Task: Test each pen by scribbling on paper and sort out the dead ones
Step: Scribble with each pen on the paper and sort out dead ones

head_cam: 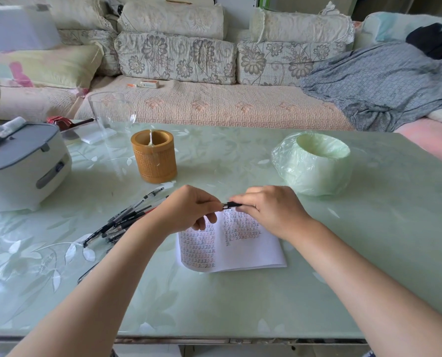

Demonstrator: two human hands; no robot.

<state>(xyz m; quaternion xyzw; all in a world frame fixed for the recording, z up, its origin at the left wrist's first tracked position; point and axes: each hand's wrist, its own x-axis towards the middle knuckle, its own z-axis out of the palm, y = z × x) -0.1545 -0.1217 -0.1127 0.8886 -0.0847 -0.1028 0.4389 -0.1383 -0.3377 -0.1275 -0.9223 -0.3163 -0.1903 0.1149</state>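
A black pen (229,205) hangs level above the paper (250,249), held between both hands. My left hand (189,210) pinches its left end and my right hand (271,210) grips its right end; most of the pen is hidden by fingers. The paper is a white sheet covered with rows of small black and red marks, lying on the table under the hands. A heap of several black pens (123,220) lies on the table to the left of my left hand. One more dark pen (87,273) shows beside my left forearm.
A brown bamboo pen holder (155,157) stands behind the pens. A bin lined with a green plastic bag (315,163) sits at the right. A grey-lidded white appliance (21,166) fills the left side, with a clear glass jug (113,117) behind. A sofa runs beyond the green glass table (240,305).
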